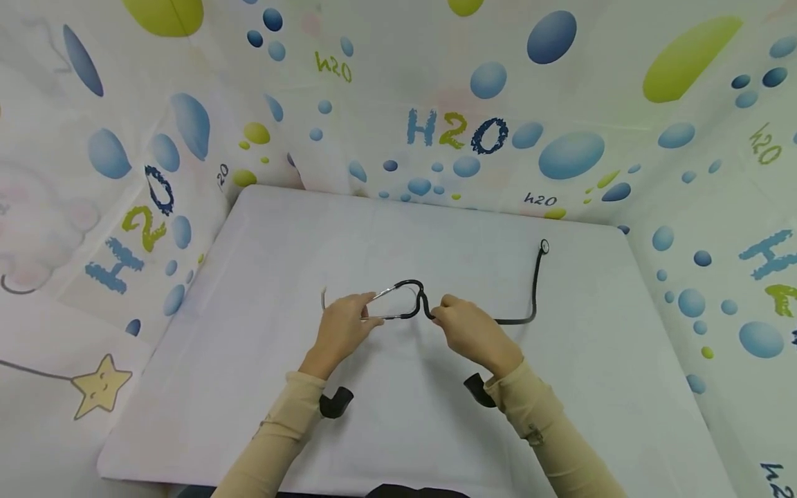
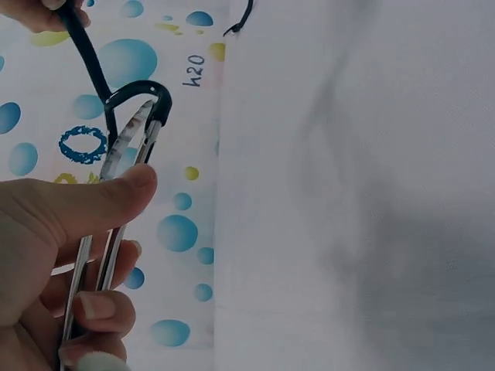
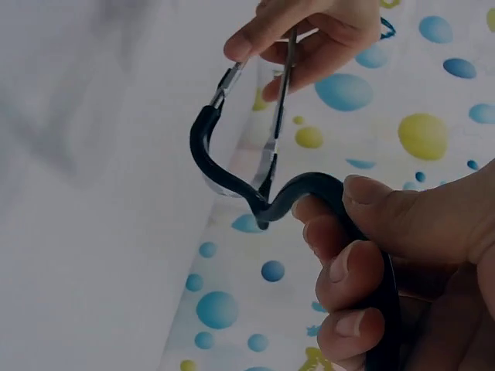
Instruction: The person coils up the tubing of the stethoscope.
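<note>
A stethoscope (image 1: pixel 409 282) with black tubing and silver ear tubes is stretched between both hands over the white table. The left hand (image 1: pixel 342 326) grips the two metal ear tubes (image 2: pixel 113 259), its thumb laid across them in the left wrist view. One ear tube's end sticks out beyond that hand; the other end is hidden. My right hand (image 1: pixel 472 333) holds the black tube (image 3: pixel 309 184) just past the Y-shaped join, fingers curled round it. From there the tubing runs right, then bends away toward the round chest piece (image 1: pixel 544 247) at the far right.
A white-covered table (image 1: pixel 373 235) lies beneath the hands. Walls (image 1: pixel 386 117) printed with blue and green drops and "H2O" lettering stand behind it and at both sides. Black curved pieces (image 1: pixel 336 402) show beside each wrist. The table's front edge is near the body.
</note>
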Demonstrator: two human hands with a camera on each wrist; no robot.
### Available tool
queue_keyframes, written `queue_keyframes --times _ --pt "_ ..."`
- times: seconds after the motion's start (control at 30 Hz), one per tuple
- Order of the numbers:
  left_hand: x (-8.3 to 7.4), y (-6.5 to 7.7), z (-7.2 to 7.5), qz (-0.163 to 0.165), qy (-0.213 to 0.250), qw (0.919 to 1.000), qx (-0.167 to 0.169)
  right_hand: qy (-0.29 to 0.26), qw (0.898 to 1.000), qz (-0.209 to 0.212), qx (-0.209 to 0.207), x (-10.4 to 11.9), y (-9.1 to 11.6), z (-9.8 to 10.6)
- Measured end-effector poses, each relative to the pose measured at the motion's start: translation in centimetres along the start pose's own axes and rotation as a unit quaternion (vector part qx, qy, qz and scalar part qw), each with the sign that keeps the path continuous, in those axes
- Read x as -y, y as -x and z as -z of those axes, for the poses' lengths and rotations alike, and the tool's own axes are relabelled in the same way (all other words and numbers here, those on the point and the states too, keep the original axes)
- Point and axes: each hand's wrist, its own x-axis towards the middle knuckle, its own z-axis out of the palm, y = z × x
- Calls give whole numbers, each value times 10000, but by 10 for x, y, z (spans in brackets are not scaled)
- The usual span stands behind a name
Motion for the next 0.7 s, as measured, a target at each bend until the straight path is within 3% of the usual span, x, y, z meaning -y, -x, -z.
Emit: queue_keyframes --times 0.17,0.37,0.57,0.7 --pt "-2 0 2 -35 -210 9993 311 -311 9993 146 155 0 -5 6" --pt "-4 -2 4 -253 -303 9968 690 -1001 9917 696 420 -2 -12 14" --pt "-7 -1 7 -427 -175 9920 1171 -1608 9747 1179 1011 -12 -23 12" --pt "-8 0 7 -763 161 9885 1292 -2113 9618 1107 1340 -21 -33 2"
